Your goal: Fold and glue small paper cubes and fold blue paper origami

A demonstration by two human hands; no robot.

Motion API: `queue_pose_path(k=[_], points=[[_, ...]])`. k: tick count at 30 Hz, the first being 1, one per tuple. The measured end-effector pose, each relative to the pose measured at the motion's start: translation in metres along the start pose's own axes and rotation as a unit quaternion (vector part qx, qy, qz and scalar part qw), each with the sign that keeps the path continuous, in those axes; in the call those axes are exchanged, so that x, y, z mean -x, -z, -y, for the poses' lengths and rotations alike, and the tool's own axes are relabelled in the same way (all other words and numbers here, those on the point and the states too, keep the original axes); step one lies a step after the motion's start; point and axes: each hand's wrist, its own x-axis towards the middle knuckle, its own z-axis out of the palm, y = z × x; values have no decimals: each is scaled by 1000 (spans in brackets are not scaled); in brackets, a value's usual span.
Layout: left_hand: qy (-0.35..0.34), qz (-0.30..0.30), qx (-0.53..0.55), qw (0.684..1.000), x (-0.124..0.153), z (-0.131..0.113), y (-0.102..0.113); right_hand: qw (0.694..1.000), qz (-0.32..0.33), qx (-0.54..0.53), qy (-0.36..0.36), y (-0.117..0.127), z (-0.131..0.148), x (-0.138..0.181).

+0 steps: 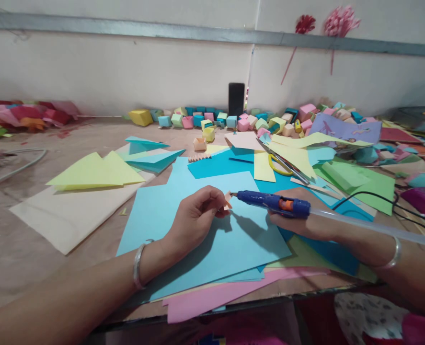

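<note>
My left hand (200, 211) pinches a small folded piece of peach paper (228, 200) above a light blue sheet (155, 215). My right hand (302, 215) is wrapped round a dark blue glue gun (258, 198), whose nozzle points left and meets or nearly meets the peach paper. A clear glue stick (359, 224) runs out of the gun's back end. Some of my right fingers are hidden behind the gun. Beyond my hands lie a zigzag peach strip (199, 158) and a small open peach paper box (200, 143).
Scissors with yellow handles (282, 165) lie on paper at right. Yellow folded sheets (93, 172) rest at left. Many small paper boxes (187, 121) line the wall, with a phone (236, 98) upright among them. A black cable (363, 193) crosses the right side.
</note>
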Motion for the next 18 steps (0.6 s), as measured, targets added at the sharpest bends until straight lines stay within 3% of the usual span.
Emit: queue_pose_path(k=[2,5,8,12,18], points=[[1,-2,2,1000,0,0,0,1000,4,-8,-4,0,-1,0],[7,-10,0,1000,-1,-1,-1,998,-38,-51,-24,-1,-5,-2],[16,-10,3,1000,0,-2,-3,984,-77,-156,-47,-6,-4,-6],[16,7,-16,1000,5,-2,-6,947,-82,-305,-56,-20,6,-7],[-90,82,-139,983,17,1,-4,945,-61,-320,-11,-37,18,-4]])
